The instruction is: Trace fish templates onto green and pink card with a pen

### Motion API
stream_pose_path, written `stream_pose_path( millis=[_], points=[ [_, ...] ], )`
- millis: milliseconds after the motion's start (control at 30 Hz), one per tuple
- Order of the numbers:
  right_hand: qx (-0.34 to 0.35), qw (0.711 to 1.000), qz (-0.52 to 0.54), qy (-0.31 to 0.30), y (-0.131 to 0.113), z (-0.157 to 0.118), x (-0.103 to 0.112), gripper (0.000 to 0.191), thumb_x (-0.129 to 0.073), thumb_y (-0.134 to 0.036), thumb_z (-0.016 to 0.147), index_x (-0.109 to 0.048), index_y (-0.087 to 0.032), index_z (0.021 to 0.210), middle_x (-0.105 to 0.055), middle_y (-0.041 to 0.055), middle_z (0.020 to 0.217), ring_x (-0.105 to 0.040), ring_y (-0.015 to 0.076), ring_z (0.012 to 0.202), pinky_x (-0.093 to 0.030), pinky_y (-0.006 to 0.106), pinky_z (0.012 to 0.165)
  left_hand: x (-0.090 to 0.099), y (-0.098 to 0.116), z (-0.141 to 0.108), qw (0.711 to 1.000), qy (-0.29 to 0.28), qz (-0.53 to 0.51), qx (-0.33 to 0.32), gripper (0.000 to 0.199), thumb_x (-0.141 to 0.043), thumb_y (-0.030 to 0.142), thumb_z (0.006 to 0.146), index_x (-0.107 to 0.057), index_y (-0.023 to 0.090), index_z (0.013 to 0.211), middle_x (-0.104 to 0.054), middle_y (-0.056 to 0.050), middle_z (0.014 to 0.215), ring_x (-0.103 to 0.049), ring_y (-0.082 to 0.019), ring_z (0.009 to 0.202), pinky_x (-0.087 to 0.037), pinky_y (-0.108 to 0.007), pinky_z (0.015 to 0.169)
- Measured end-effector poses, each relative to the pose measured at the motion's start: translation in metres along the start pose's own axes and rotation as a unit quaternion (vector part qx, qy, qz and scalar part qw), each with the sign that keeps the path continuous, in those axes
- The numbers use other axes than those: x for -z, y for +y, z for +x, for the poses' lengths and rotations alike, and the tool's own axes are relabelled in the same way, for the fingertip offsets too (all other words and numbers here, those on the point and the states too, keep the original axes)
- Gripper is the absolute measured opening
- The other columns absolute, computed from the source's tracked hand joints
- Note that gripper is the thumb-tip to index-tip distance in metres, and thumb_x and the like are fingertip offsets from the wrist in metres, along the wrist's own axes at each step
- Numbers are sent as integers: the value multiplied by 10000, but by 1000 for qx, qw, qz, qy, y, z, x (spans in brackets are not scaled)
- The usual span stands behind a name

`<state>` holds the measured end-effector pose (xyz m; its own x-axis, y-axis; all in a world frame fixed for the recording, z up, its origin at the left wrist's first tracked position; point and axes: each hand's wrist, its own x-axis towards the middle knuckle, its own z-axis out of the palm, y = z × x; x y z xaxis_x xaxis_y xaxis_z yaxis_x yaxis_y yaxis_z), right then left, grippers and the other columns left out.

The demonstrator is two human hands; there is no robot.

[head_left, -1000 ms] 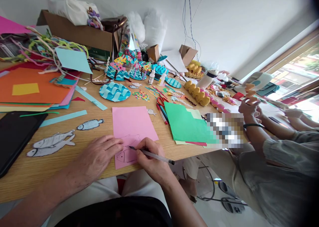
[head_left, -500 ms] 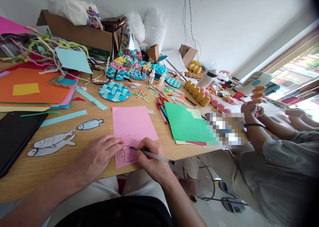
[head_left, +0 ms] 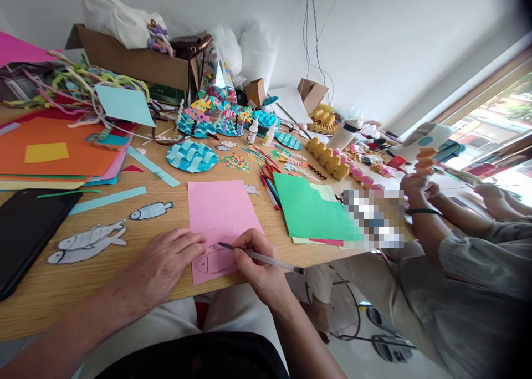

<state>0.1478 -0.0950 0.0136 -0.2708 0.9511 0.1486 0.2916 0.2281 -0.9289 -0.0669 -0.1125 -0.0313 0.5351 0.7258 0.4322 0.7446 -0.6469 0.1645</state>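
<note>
A pink sheet of paper [head_left: 222,204] lies near the table's front edge with fish outlines drawn on its lower half. My left hand [head_left: 166,262] rests flat, fingers stretched, with the fingertips on the sheet's left edge. In my right hand [head_left: 260,265] is a pen [head_left: 270,260] with a clear barrel, its tip at the drawn fish. Left of the sheet lie a small paper fish cutout [head_left: 150,210] and a pair of overlapping larger fish cutouts [head_left: 87,243]. Another small fish cutout [head_left: 251,189] is by the sheet's upper right side.
A black phone [head_left: 31,235] and stacked coloured paper [head_left: 54,152] lie at left. Green paper [head_left: 303,210], red scissors [head_left: 271,171] and markers [head_left: 270,193] are at right. A woven blue disc [head_left: 192,155] sits ahead. A co-worker's hands [head_left: 418,185] hold an orange piece at far right.
My right hand and the pen have shifted slightly to the right over the drawing. My left hand stays on the pink sheet.
</note>
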Motion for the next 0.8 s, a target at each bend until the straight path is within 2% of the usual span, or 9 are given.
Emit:
stream_pose_path(
  millis=[167, 400, 667, 800],
  points=[
    [21, 999, -41, 2, -9, 12, -2, 77, -505, -179, 740, -581, -187, 746, -543, -36, 618, -475, 101, 559, -353, 207, 520, 2, 1, 1, 1000, -11, 8, -1, 469, -339, -37, 838, -641, 215, 1094, -662, -34, 1148, -541, -195, 1092, -441, -366, 966],
    [6, 999, -45, -15, 5, 21, -12, 83, -502, -168, 737, -581, -190, 753, -537, -48, 588, -464, 95, 517, -350, 200, 495, 11, 2, 7, 999, -21, 35, -30, 532, -327, -50, 783, -618, 190, 1157, -670, -40, 1132, -566, -195, 1034, -478, -337, 903],
    [20, 997, -71, -4, 11, 20, -14, 101, -513, -171, 750, -611, -190, 761, -593, -32, 612, -501, 104, 535, -383, 207, 522, 4, 3, 3, 999, -31, 40, -11, 542, -338, -62, 783, -615, 215, 1157, -655, -26, 1172, -551, -195, 1066, -463, -342, 912],
    [18, 997, -81, -1, 13, 21, -16, 104, -520, -173, 754, -622, -190, 768, -608, -29, 621, -512, 107, 537, -393, 209, 529, 3, 3, 3, 999, -16, 45, -14, 558, -324, -78, 776, -613, 202, 1162, -653, -26, 1175, -549, -196, 1059, -457, -348, 919]
  ],
)
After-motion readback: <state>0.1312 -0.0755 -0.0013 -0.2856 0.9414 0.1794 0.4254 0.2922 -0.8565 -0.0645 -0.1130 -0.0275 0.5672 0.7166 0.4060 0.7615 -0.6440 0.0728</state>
